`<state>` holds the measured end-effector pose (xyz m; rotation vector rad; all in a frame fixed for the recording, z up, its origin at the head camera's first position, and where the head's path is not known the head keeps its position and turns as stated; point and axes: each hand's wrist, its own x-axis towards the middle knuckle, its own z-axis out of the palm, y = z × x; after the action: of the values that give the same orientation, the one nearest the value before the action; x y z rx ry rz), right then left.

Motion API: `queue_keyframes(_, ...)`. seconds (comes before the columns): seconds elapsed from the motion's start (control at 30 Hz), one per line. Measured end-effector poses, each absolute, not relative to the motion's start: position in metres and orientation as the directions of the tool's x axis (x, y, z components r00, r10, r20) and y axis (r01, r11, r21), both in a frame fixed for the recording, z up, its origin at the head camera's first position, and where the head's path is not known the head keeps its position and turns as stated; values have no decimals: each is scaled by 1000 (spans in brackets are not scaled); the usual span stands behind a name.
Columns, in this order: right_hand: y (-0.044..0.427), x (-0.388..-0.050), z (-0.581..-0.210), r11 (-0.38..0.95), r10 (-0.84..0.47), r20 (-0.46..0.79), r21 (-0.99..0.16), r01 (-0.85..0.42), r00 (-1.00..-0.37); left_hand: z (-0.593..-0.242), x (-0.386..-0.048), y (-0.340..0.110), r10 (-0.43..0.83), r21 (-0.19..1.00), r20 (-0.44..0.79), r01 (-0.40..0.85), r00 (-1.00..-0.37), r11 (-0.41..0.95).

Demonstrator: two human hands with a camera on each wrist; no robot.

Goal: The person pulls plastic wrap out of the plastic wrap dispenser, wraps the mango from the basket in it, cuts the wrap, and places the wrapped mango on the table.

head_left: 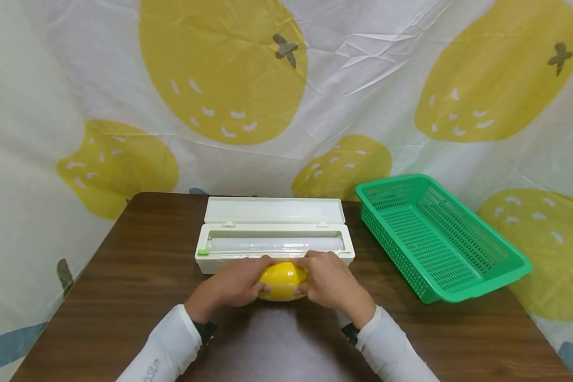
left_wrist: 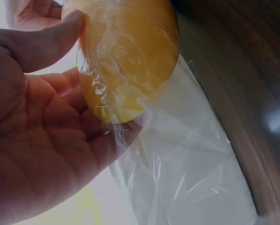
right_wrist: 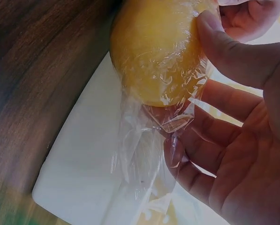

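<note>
Brown tabletop (head_left: 133,297), fingers (right_wrist: 231,100) round yellow fruit (head_left: 283,281).

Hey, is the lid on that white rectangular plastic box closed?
No, its flat white lid stands open, exposing the pale cylindrical roll inside.

White sleeves (head_left: 164,342) — black wristbands (head_left: 206,331) — grey lettering (head_left: 150,370)

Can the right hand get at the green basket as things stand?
Probably not without letting go: the right hand grips the film-wrapped yellow item. Otherwise the way looks free; nothing appears to stand between that hand and the green basket.
</note>
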<state>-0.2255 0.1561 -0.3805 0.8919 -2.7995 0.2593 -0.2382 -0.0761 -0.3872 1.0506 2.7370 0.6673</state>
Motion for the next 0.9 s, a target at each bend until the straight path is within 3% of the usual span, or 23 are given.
queue_keyframes(0.23,157,-227,-380,798,-559,221,-118,-591,-799,-392,-242,-77,691,453,73,641,-719,619)
queue_keyframes(0.5,155,-225,-383,803,-568,214,-68,-592,-795,-396,-247,-81,689,534,55,604,-723,591)
queue_keyframes(0.9,145,-219,-396,848,-523,220,38,-528,-824,-393,-245,-82,683,523,67,609,-727,597)
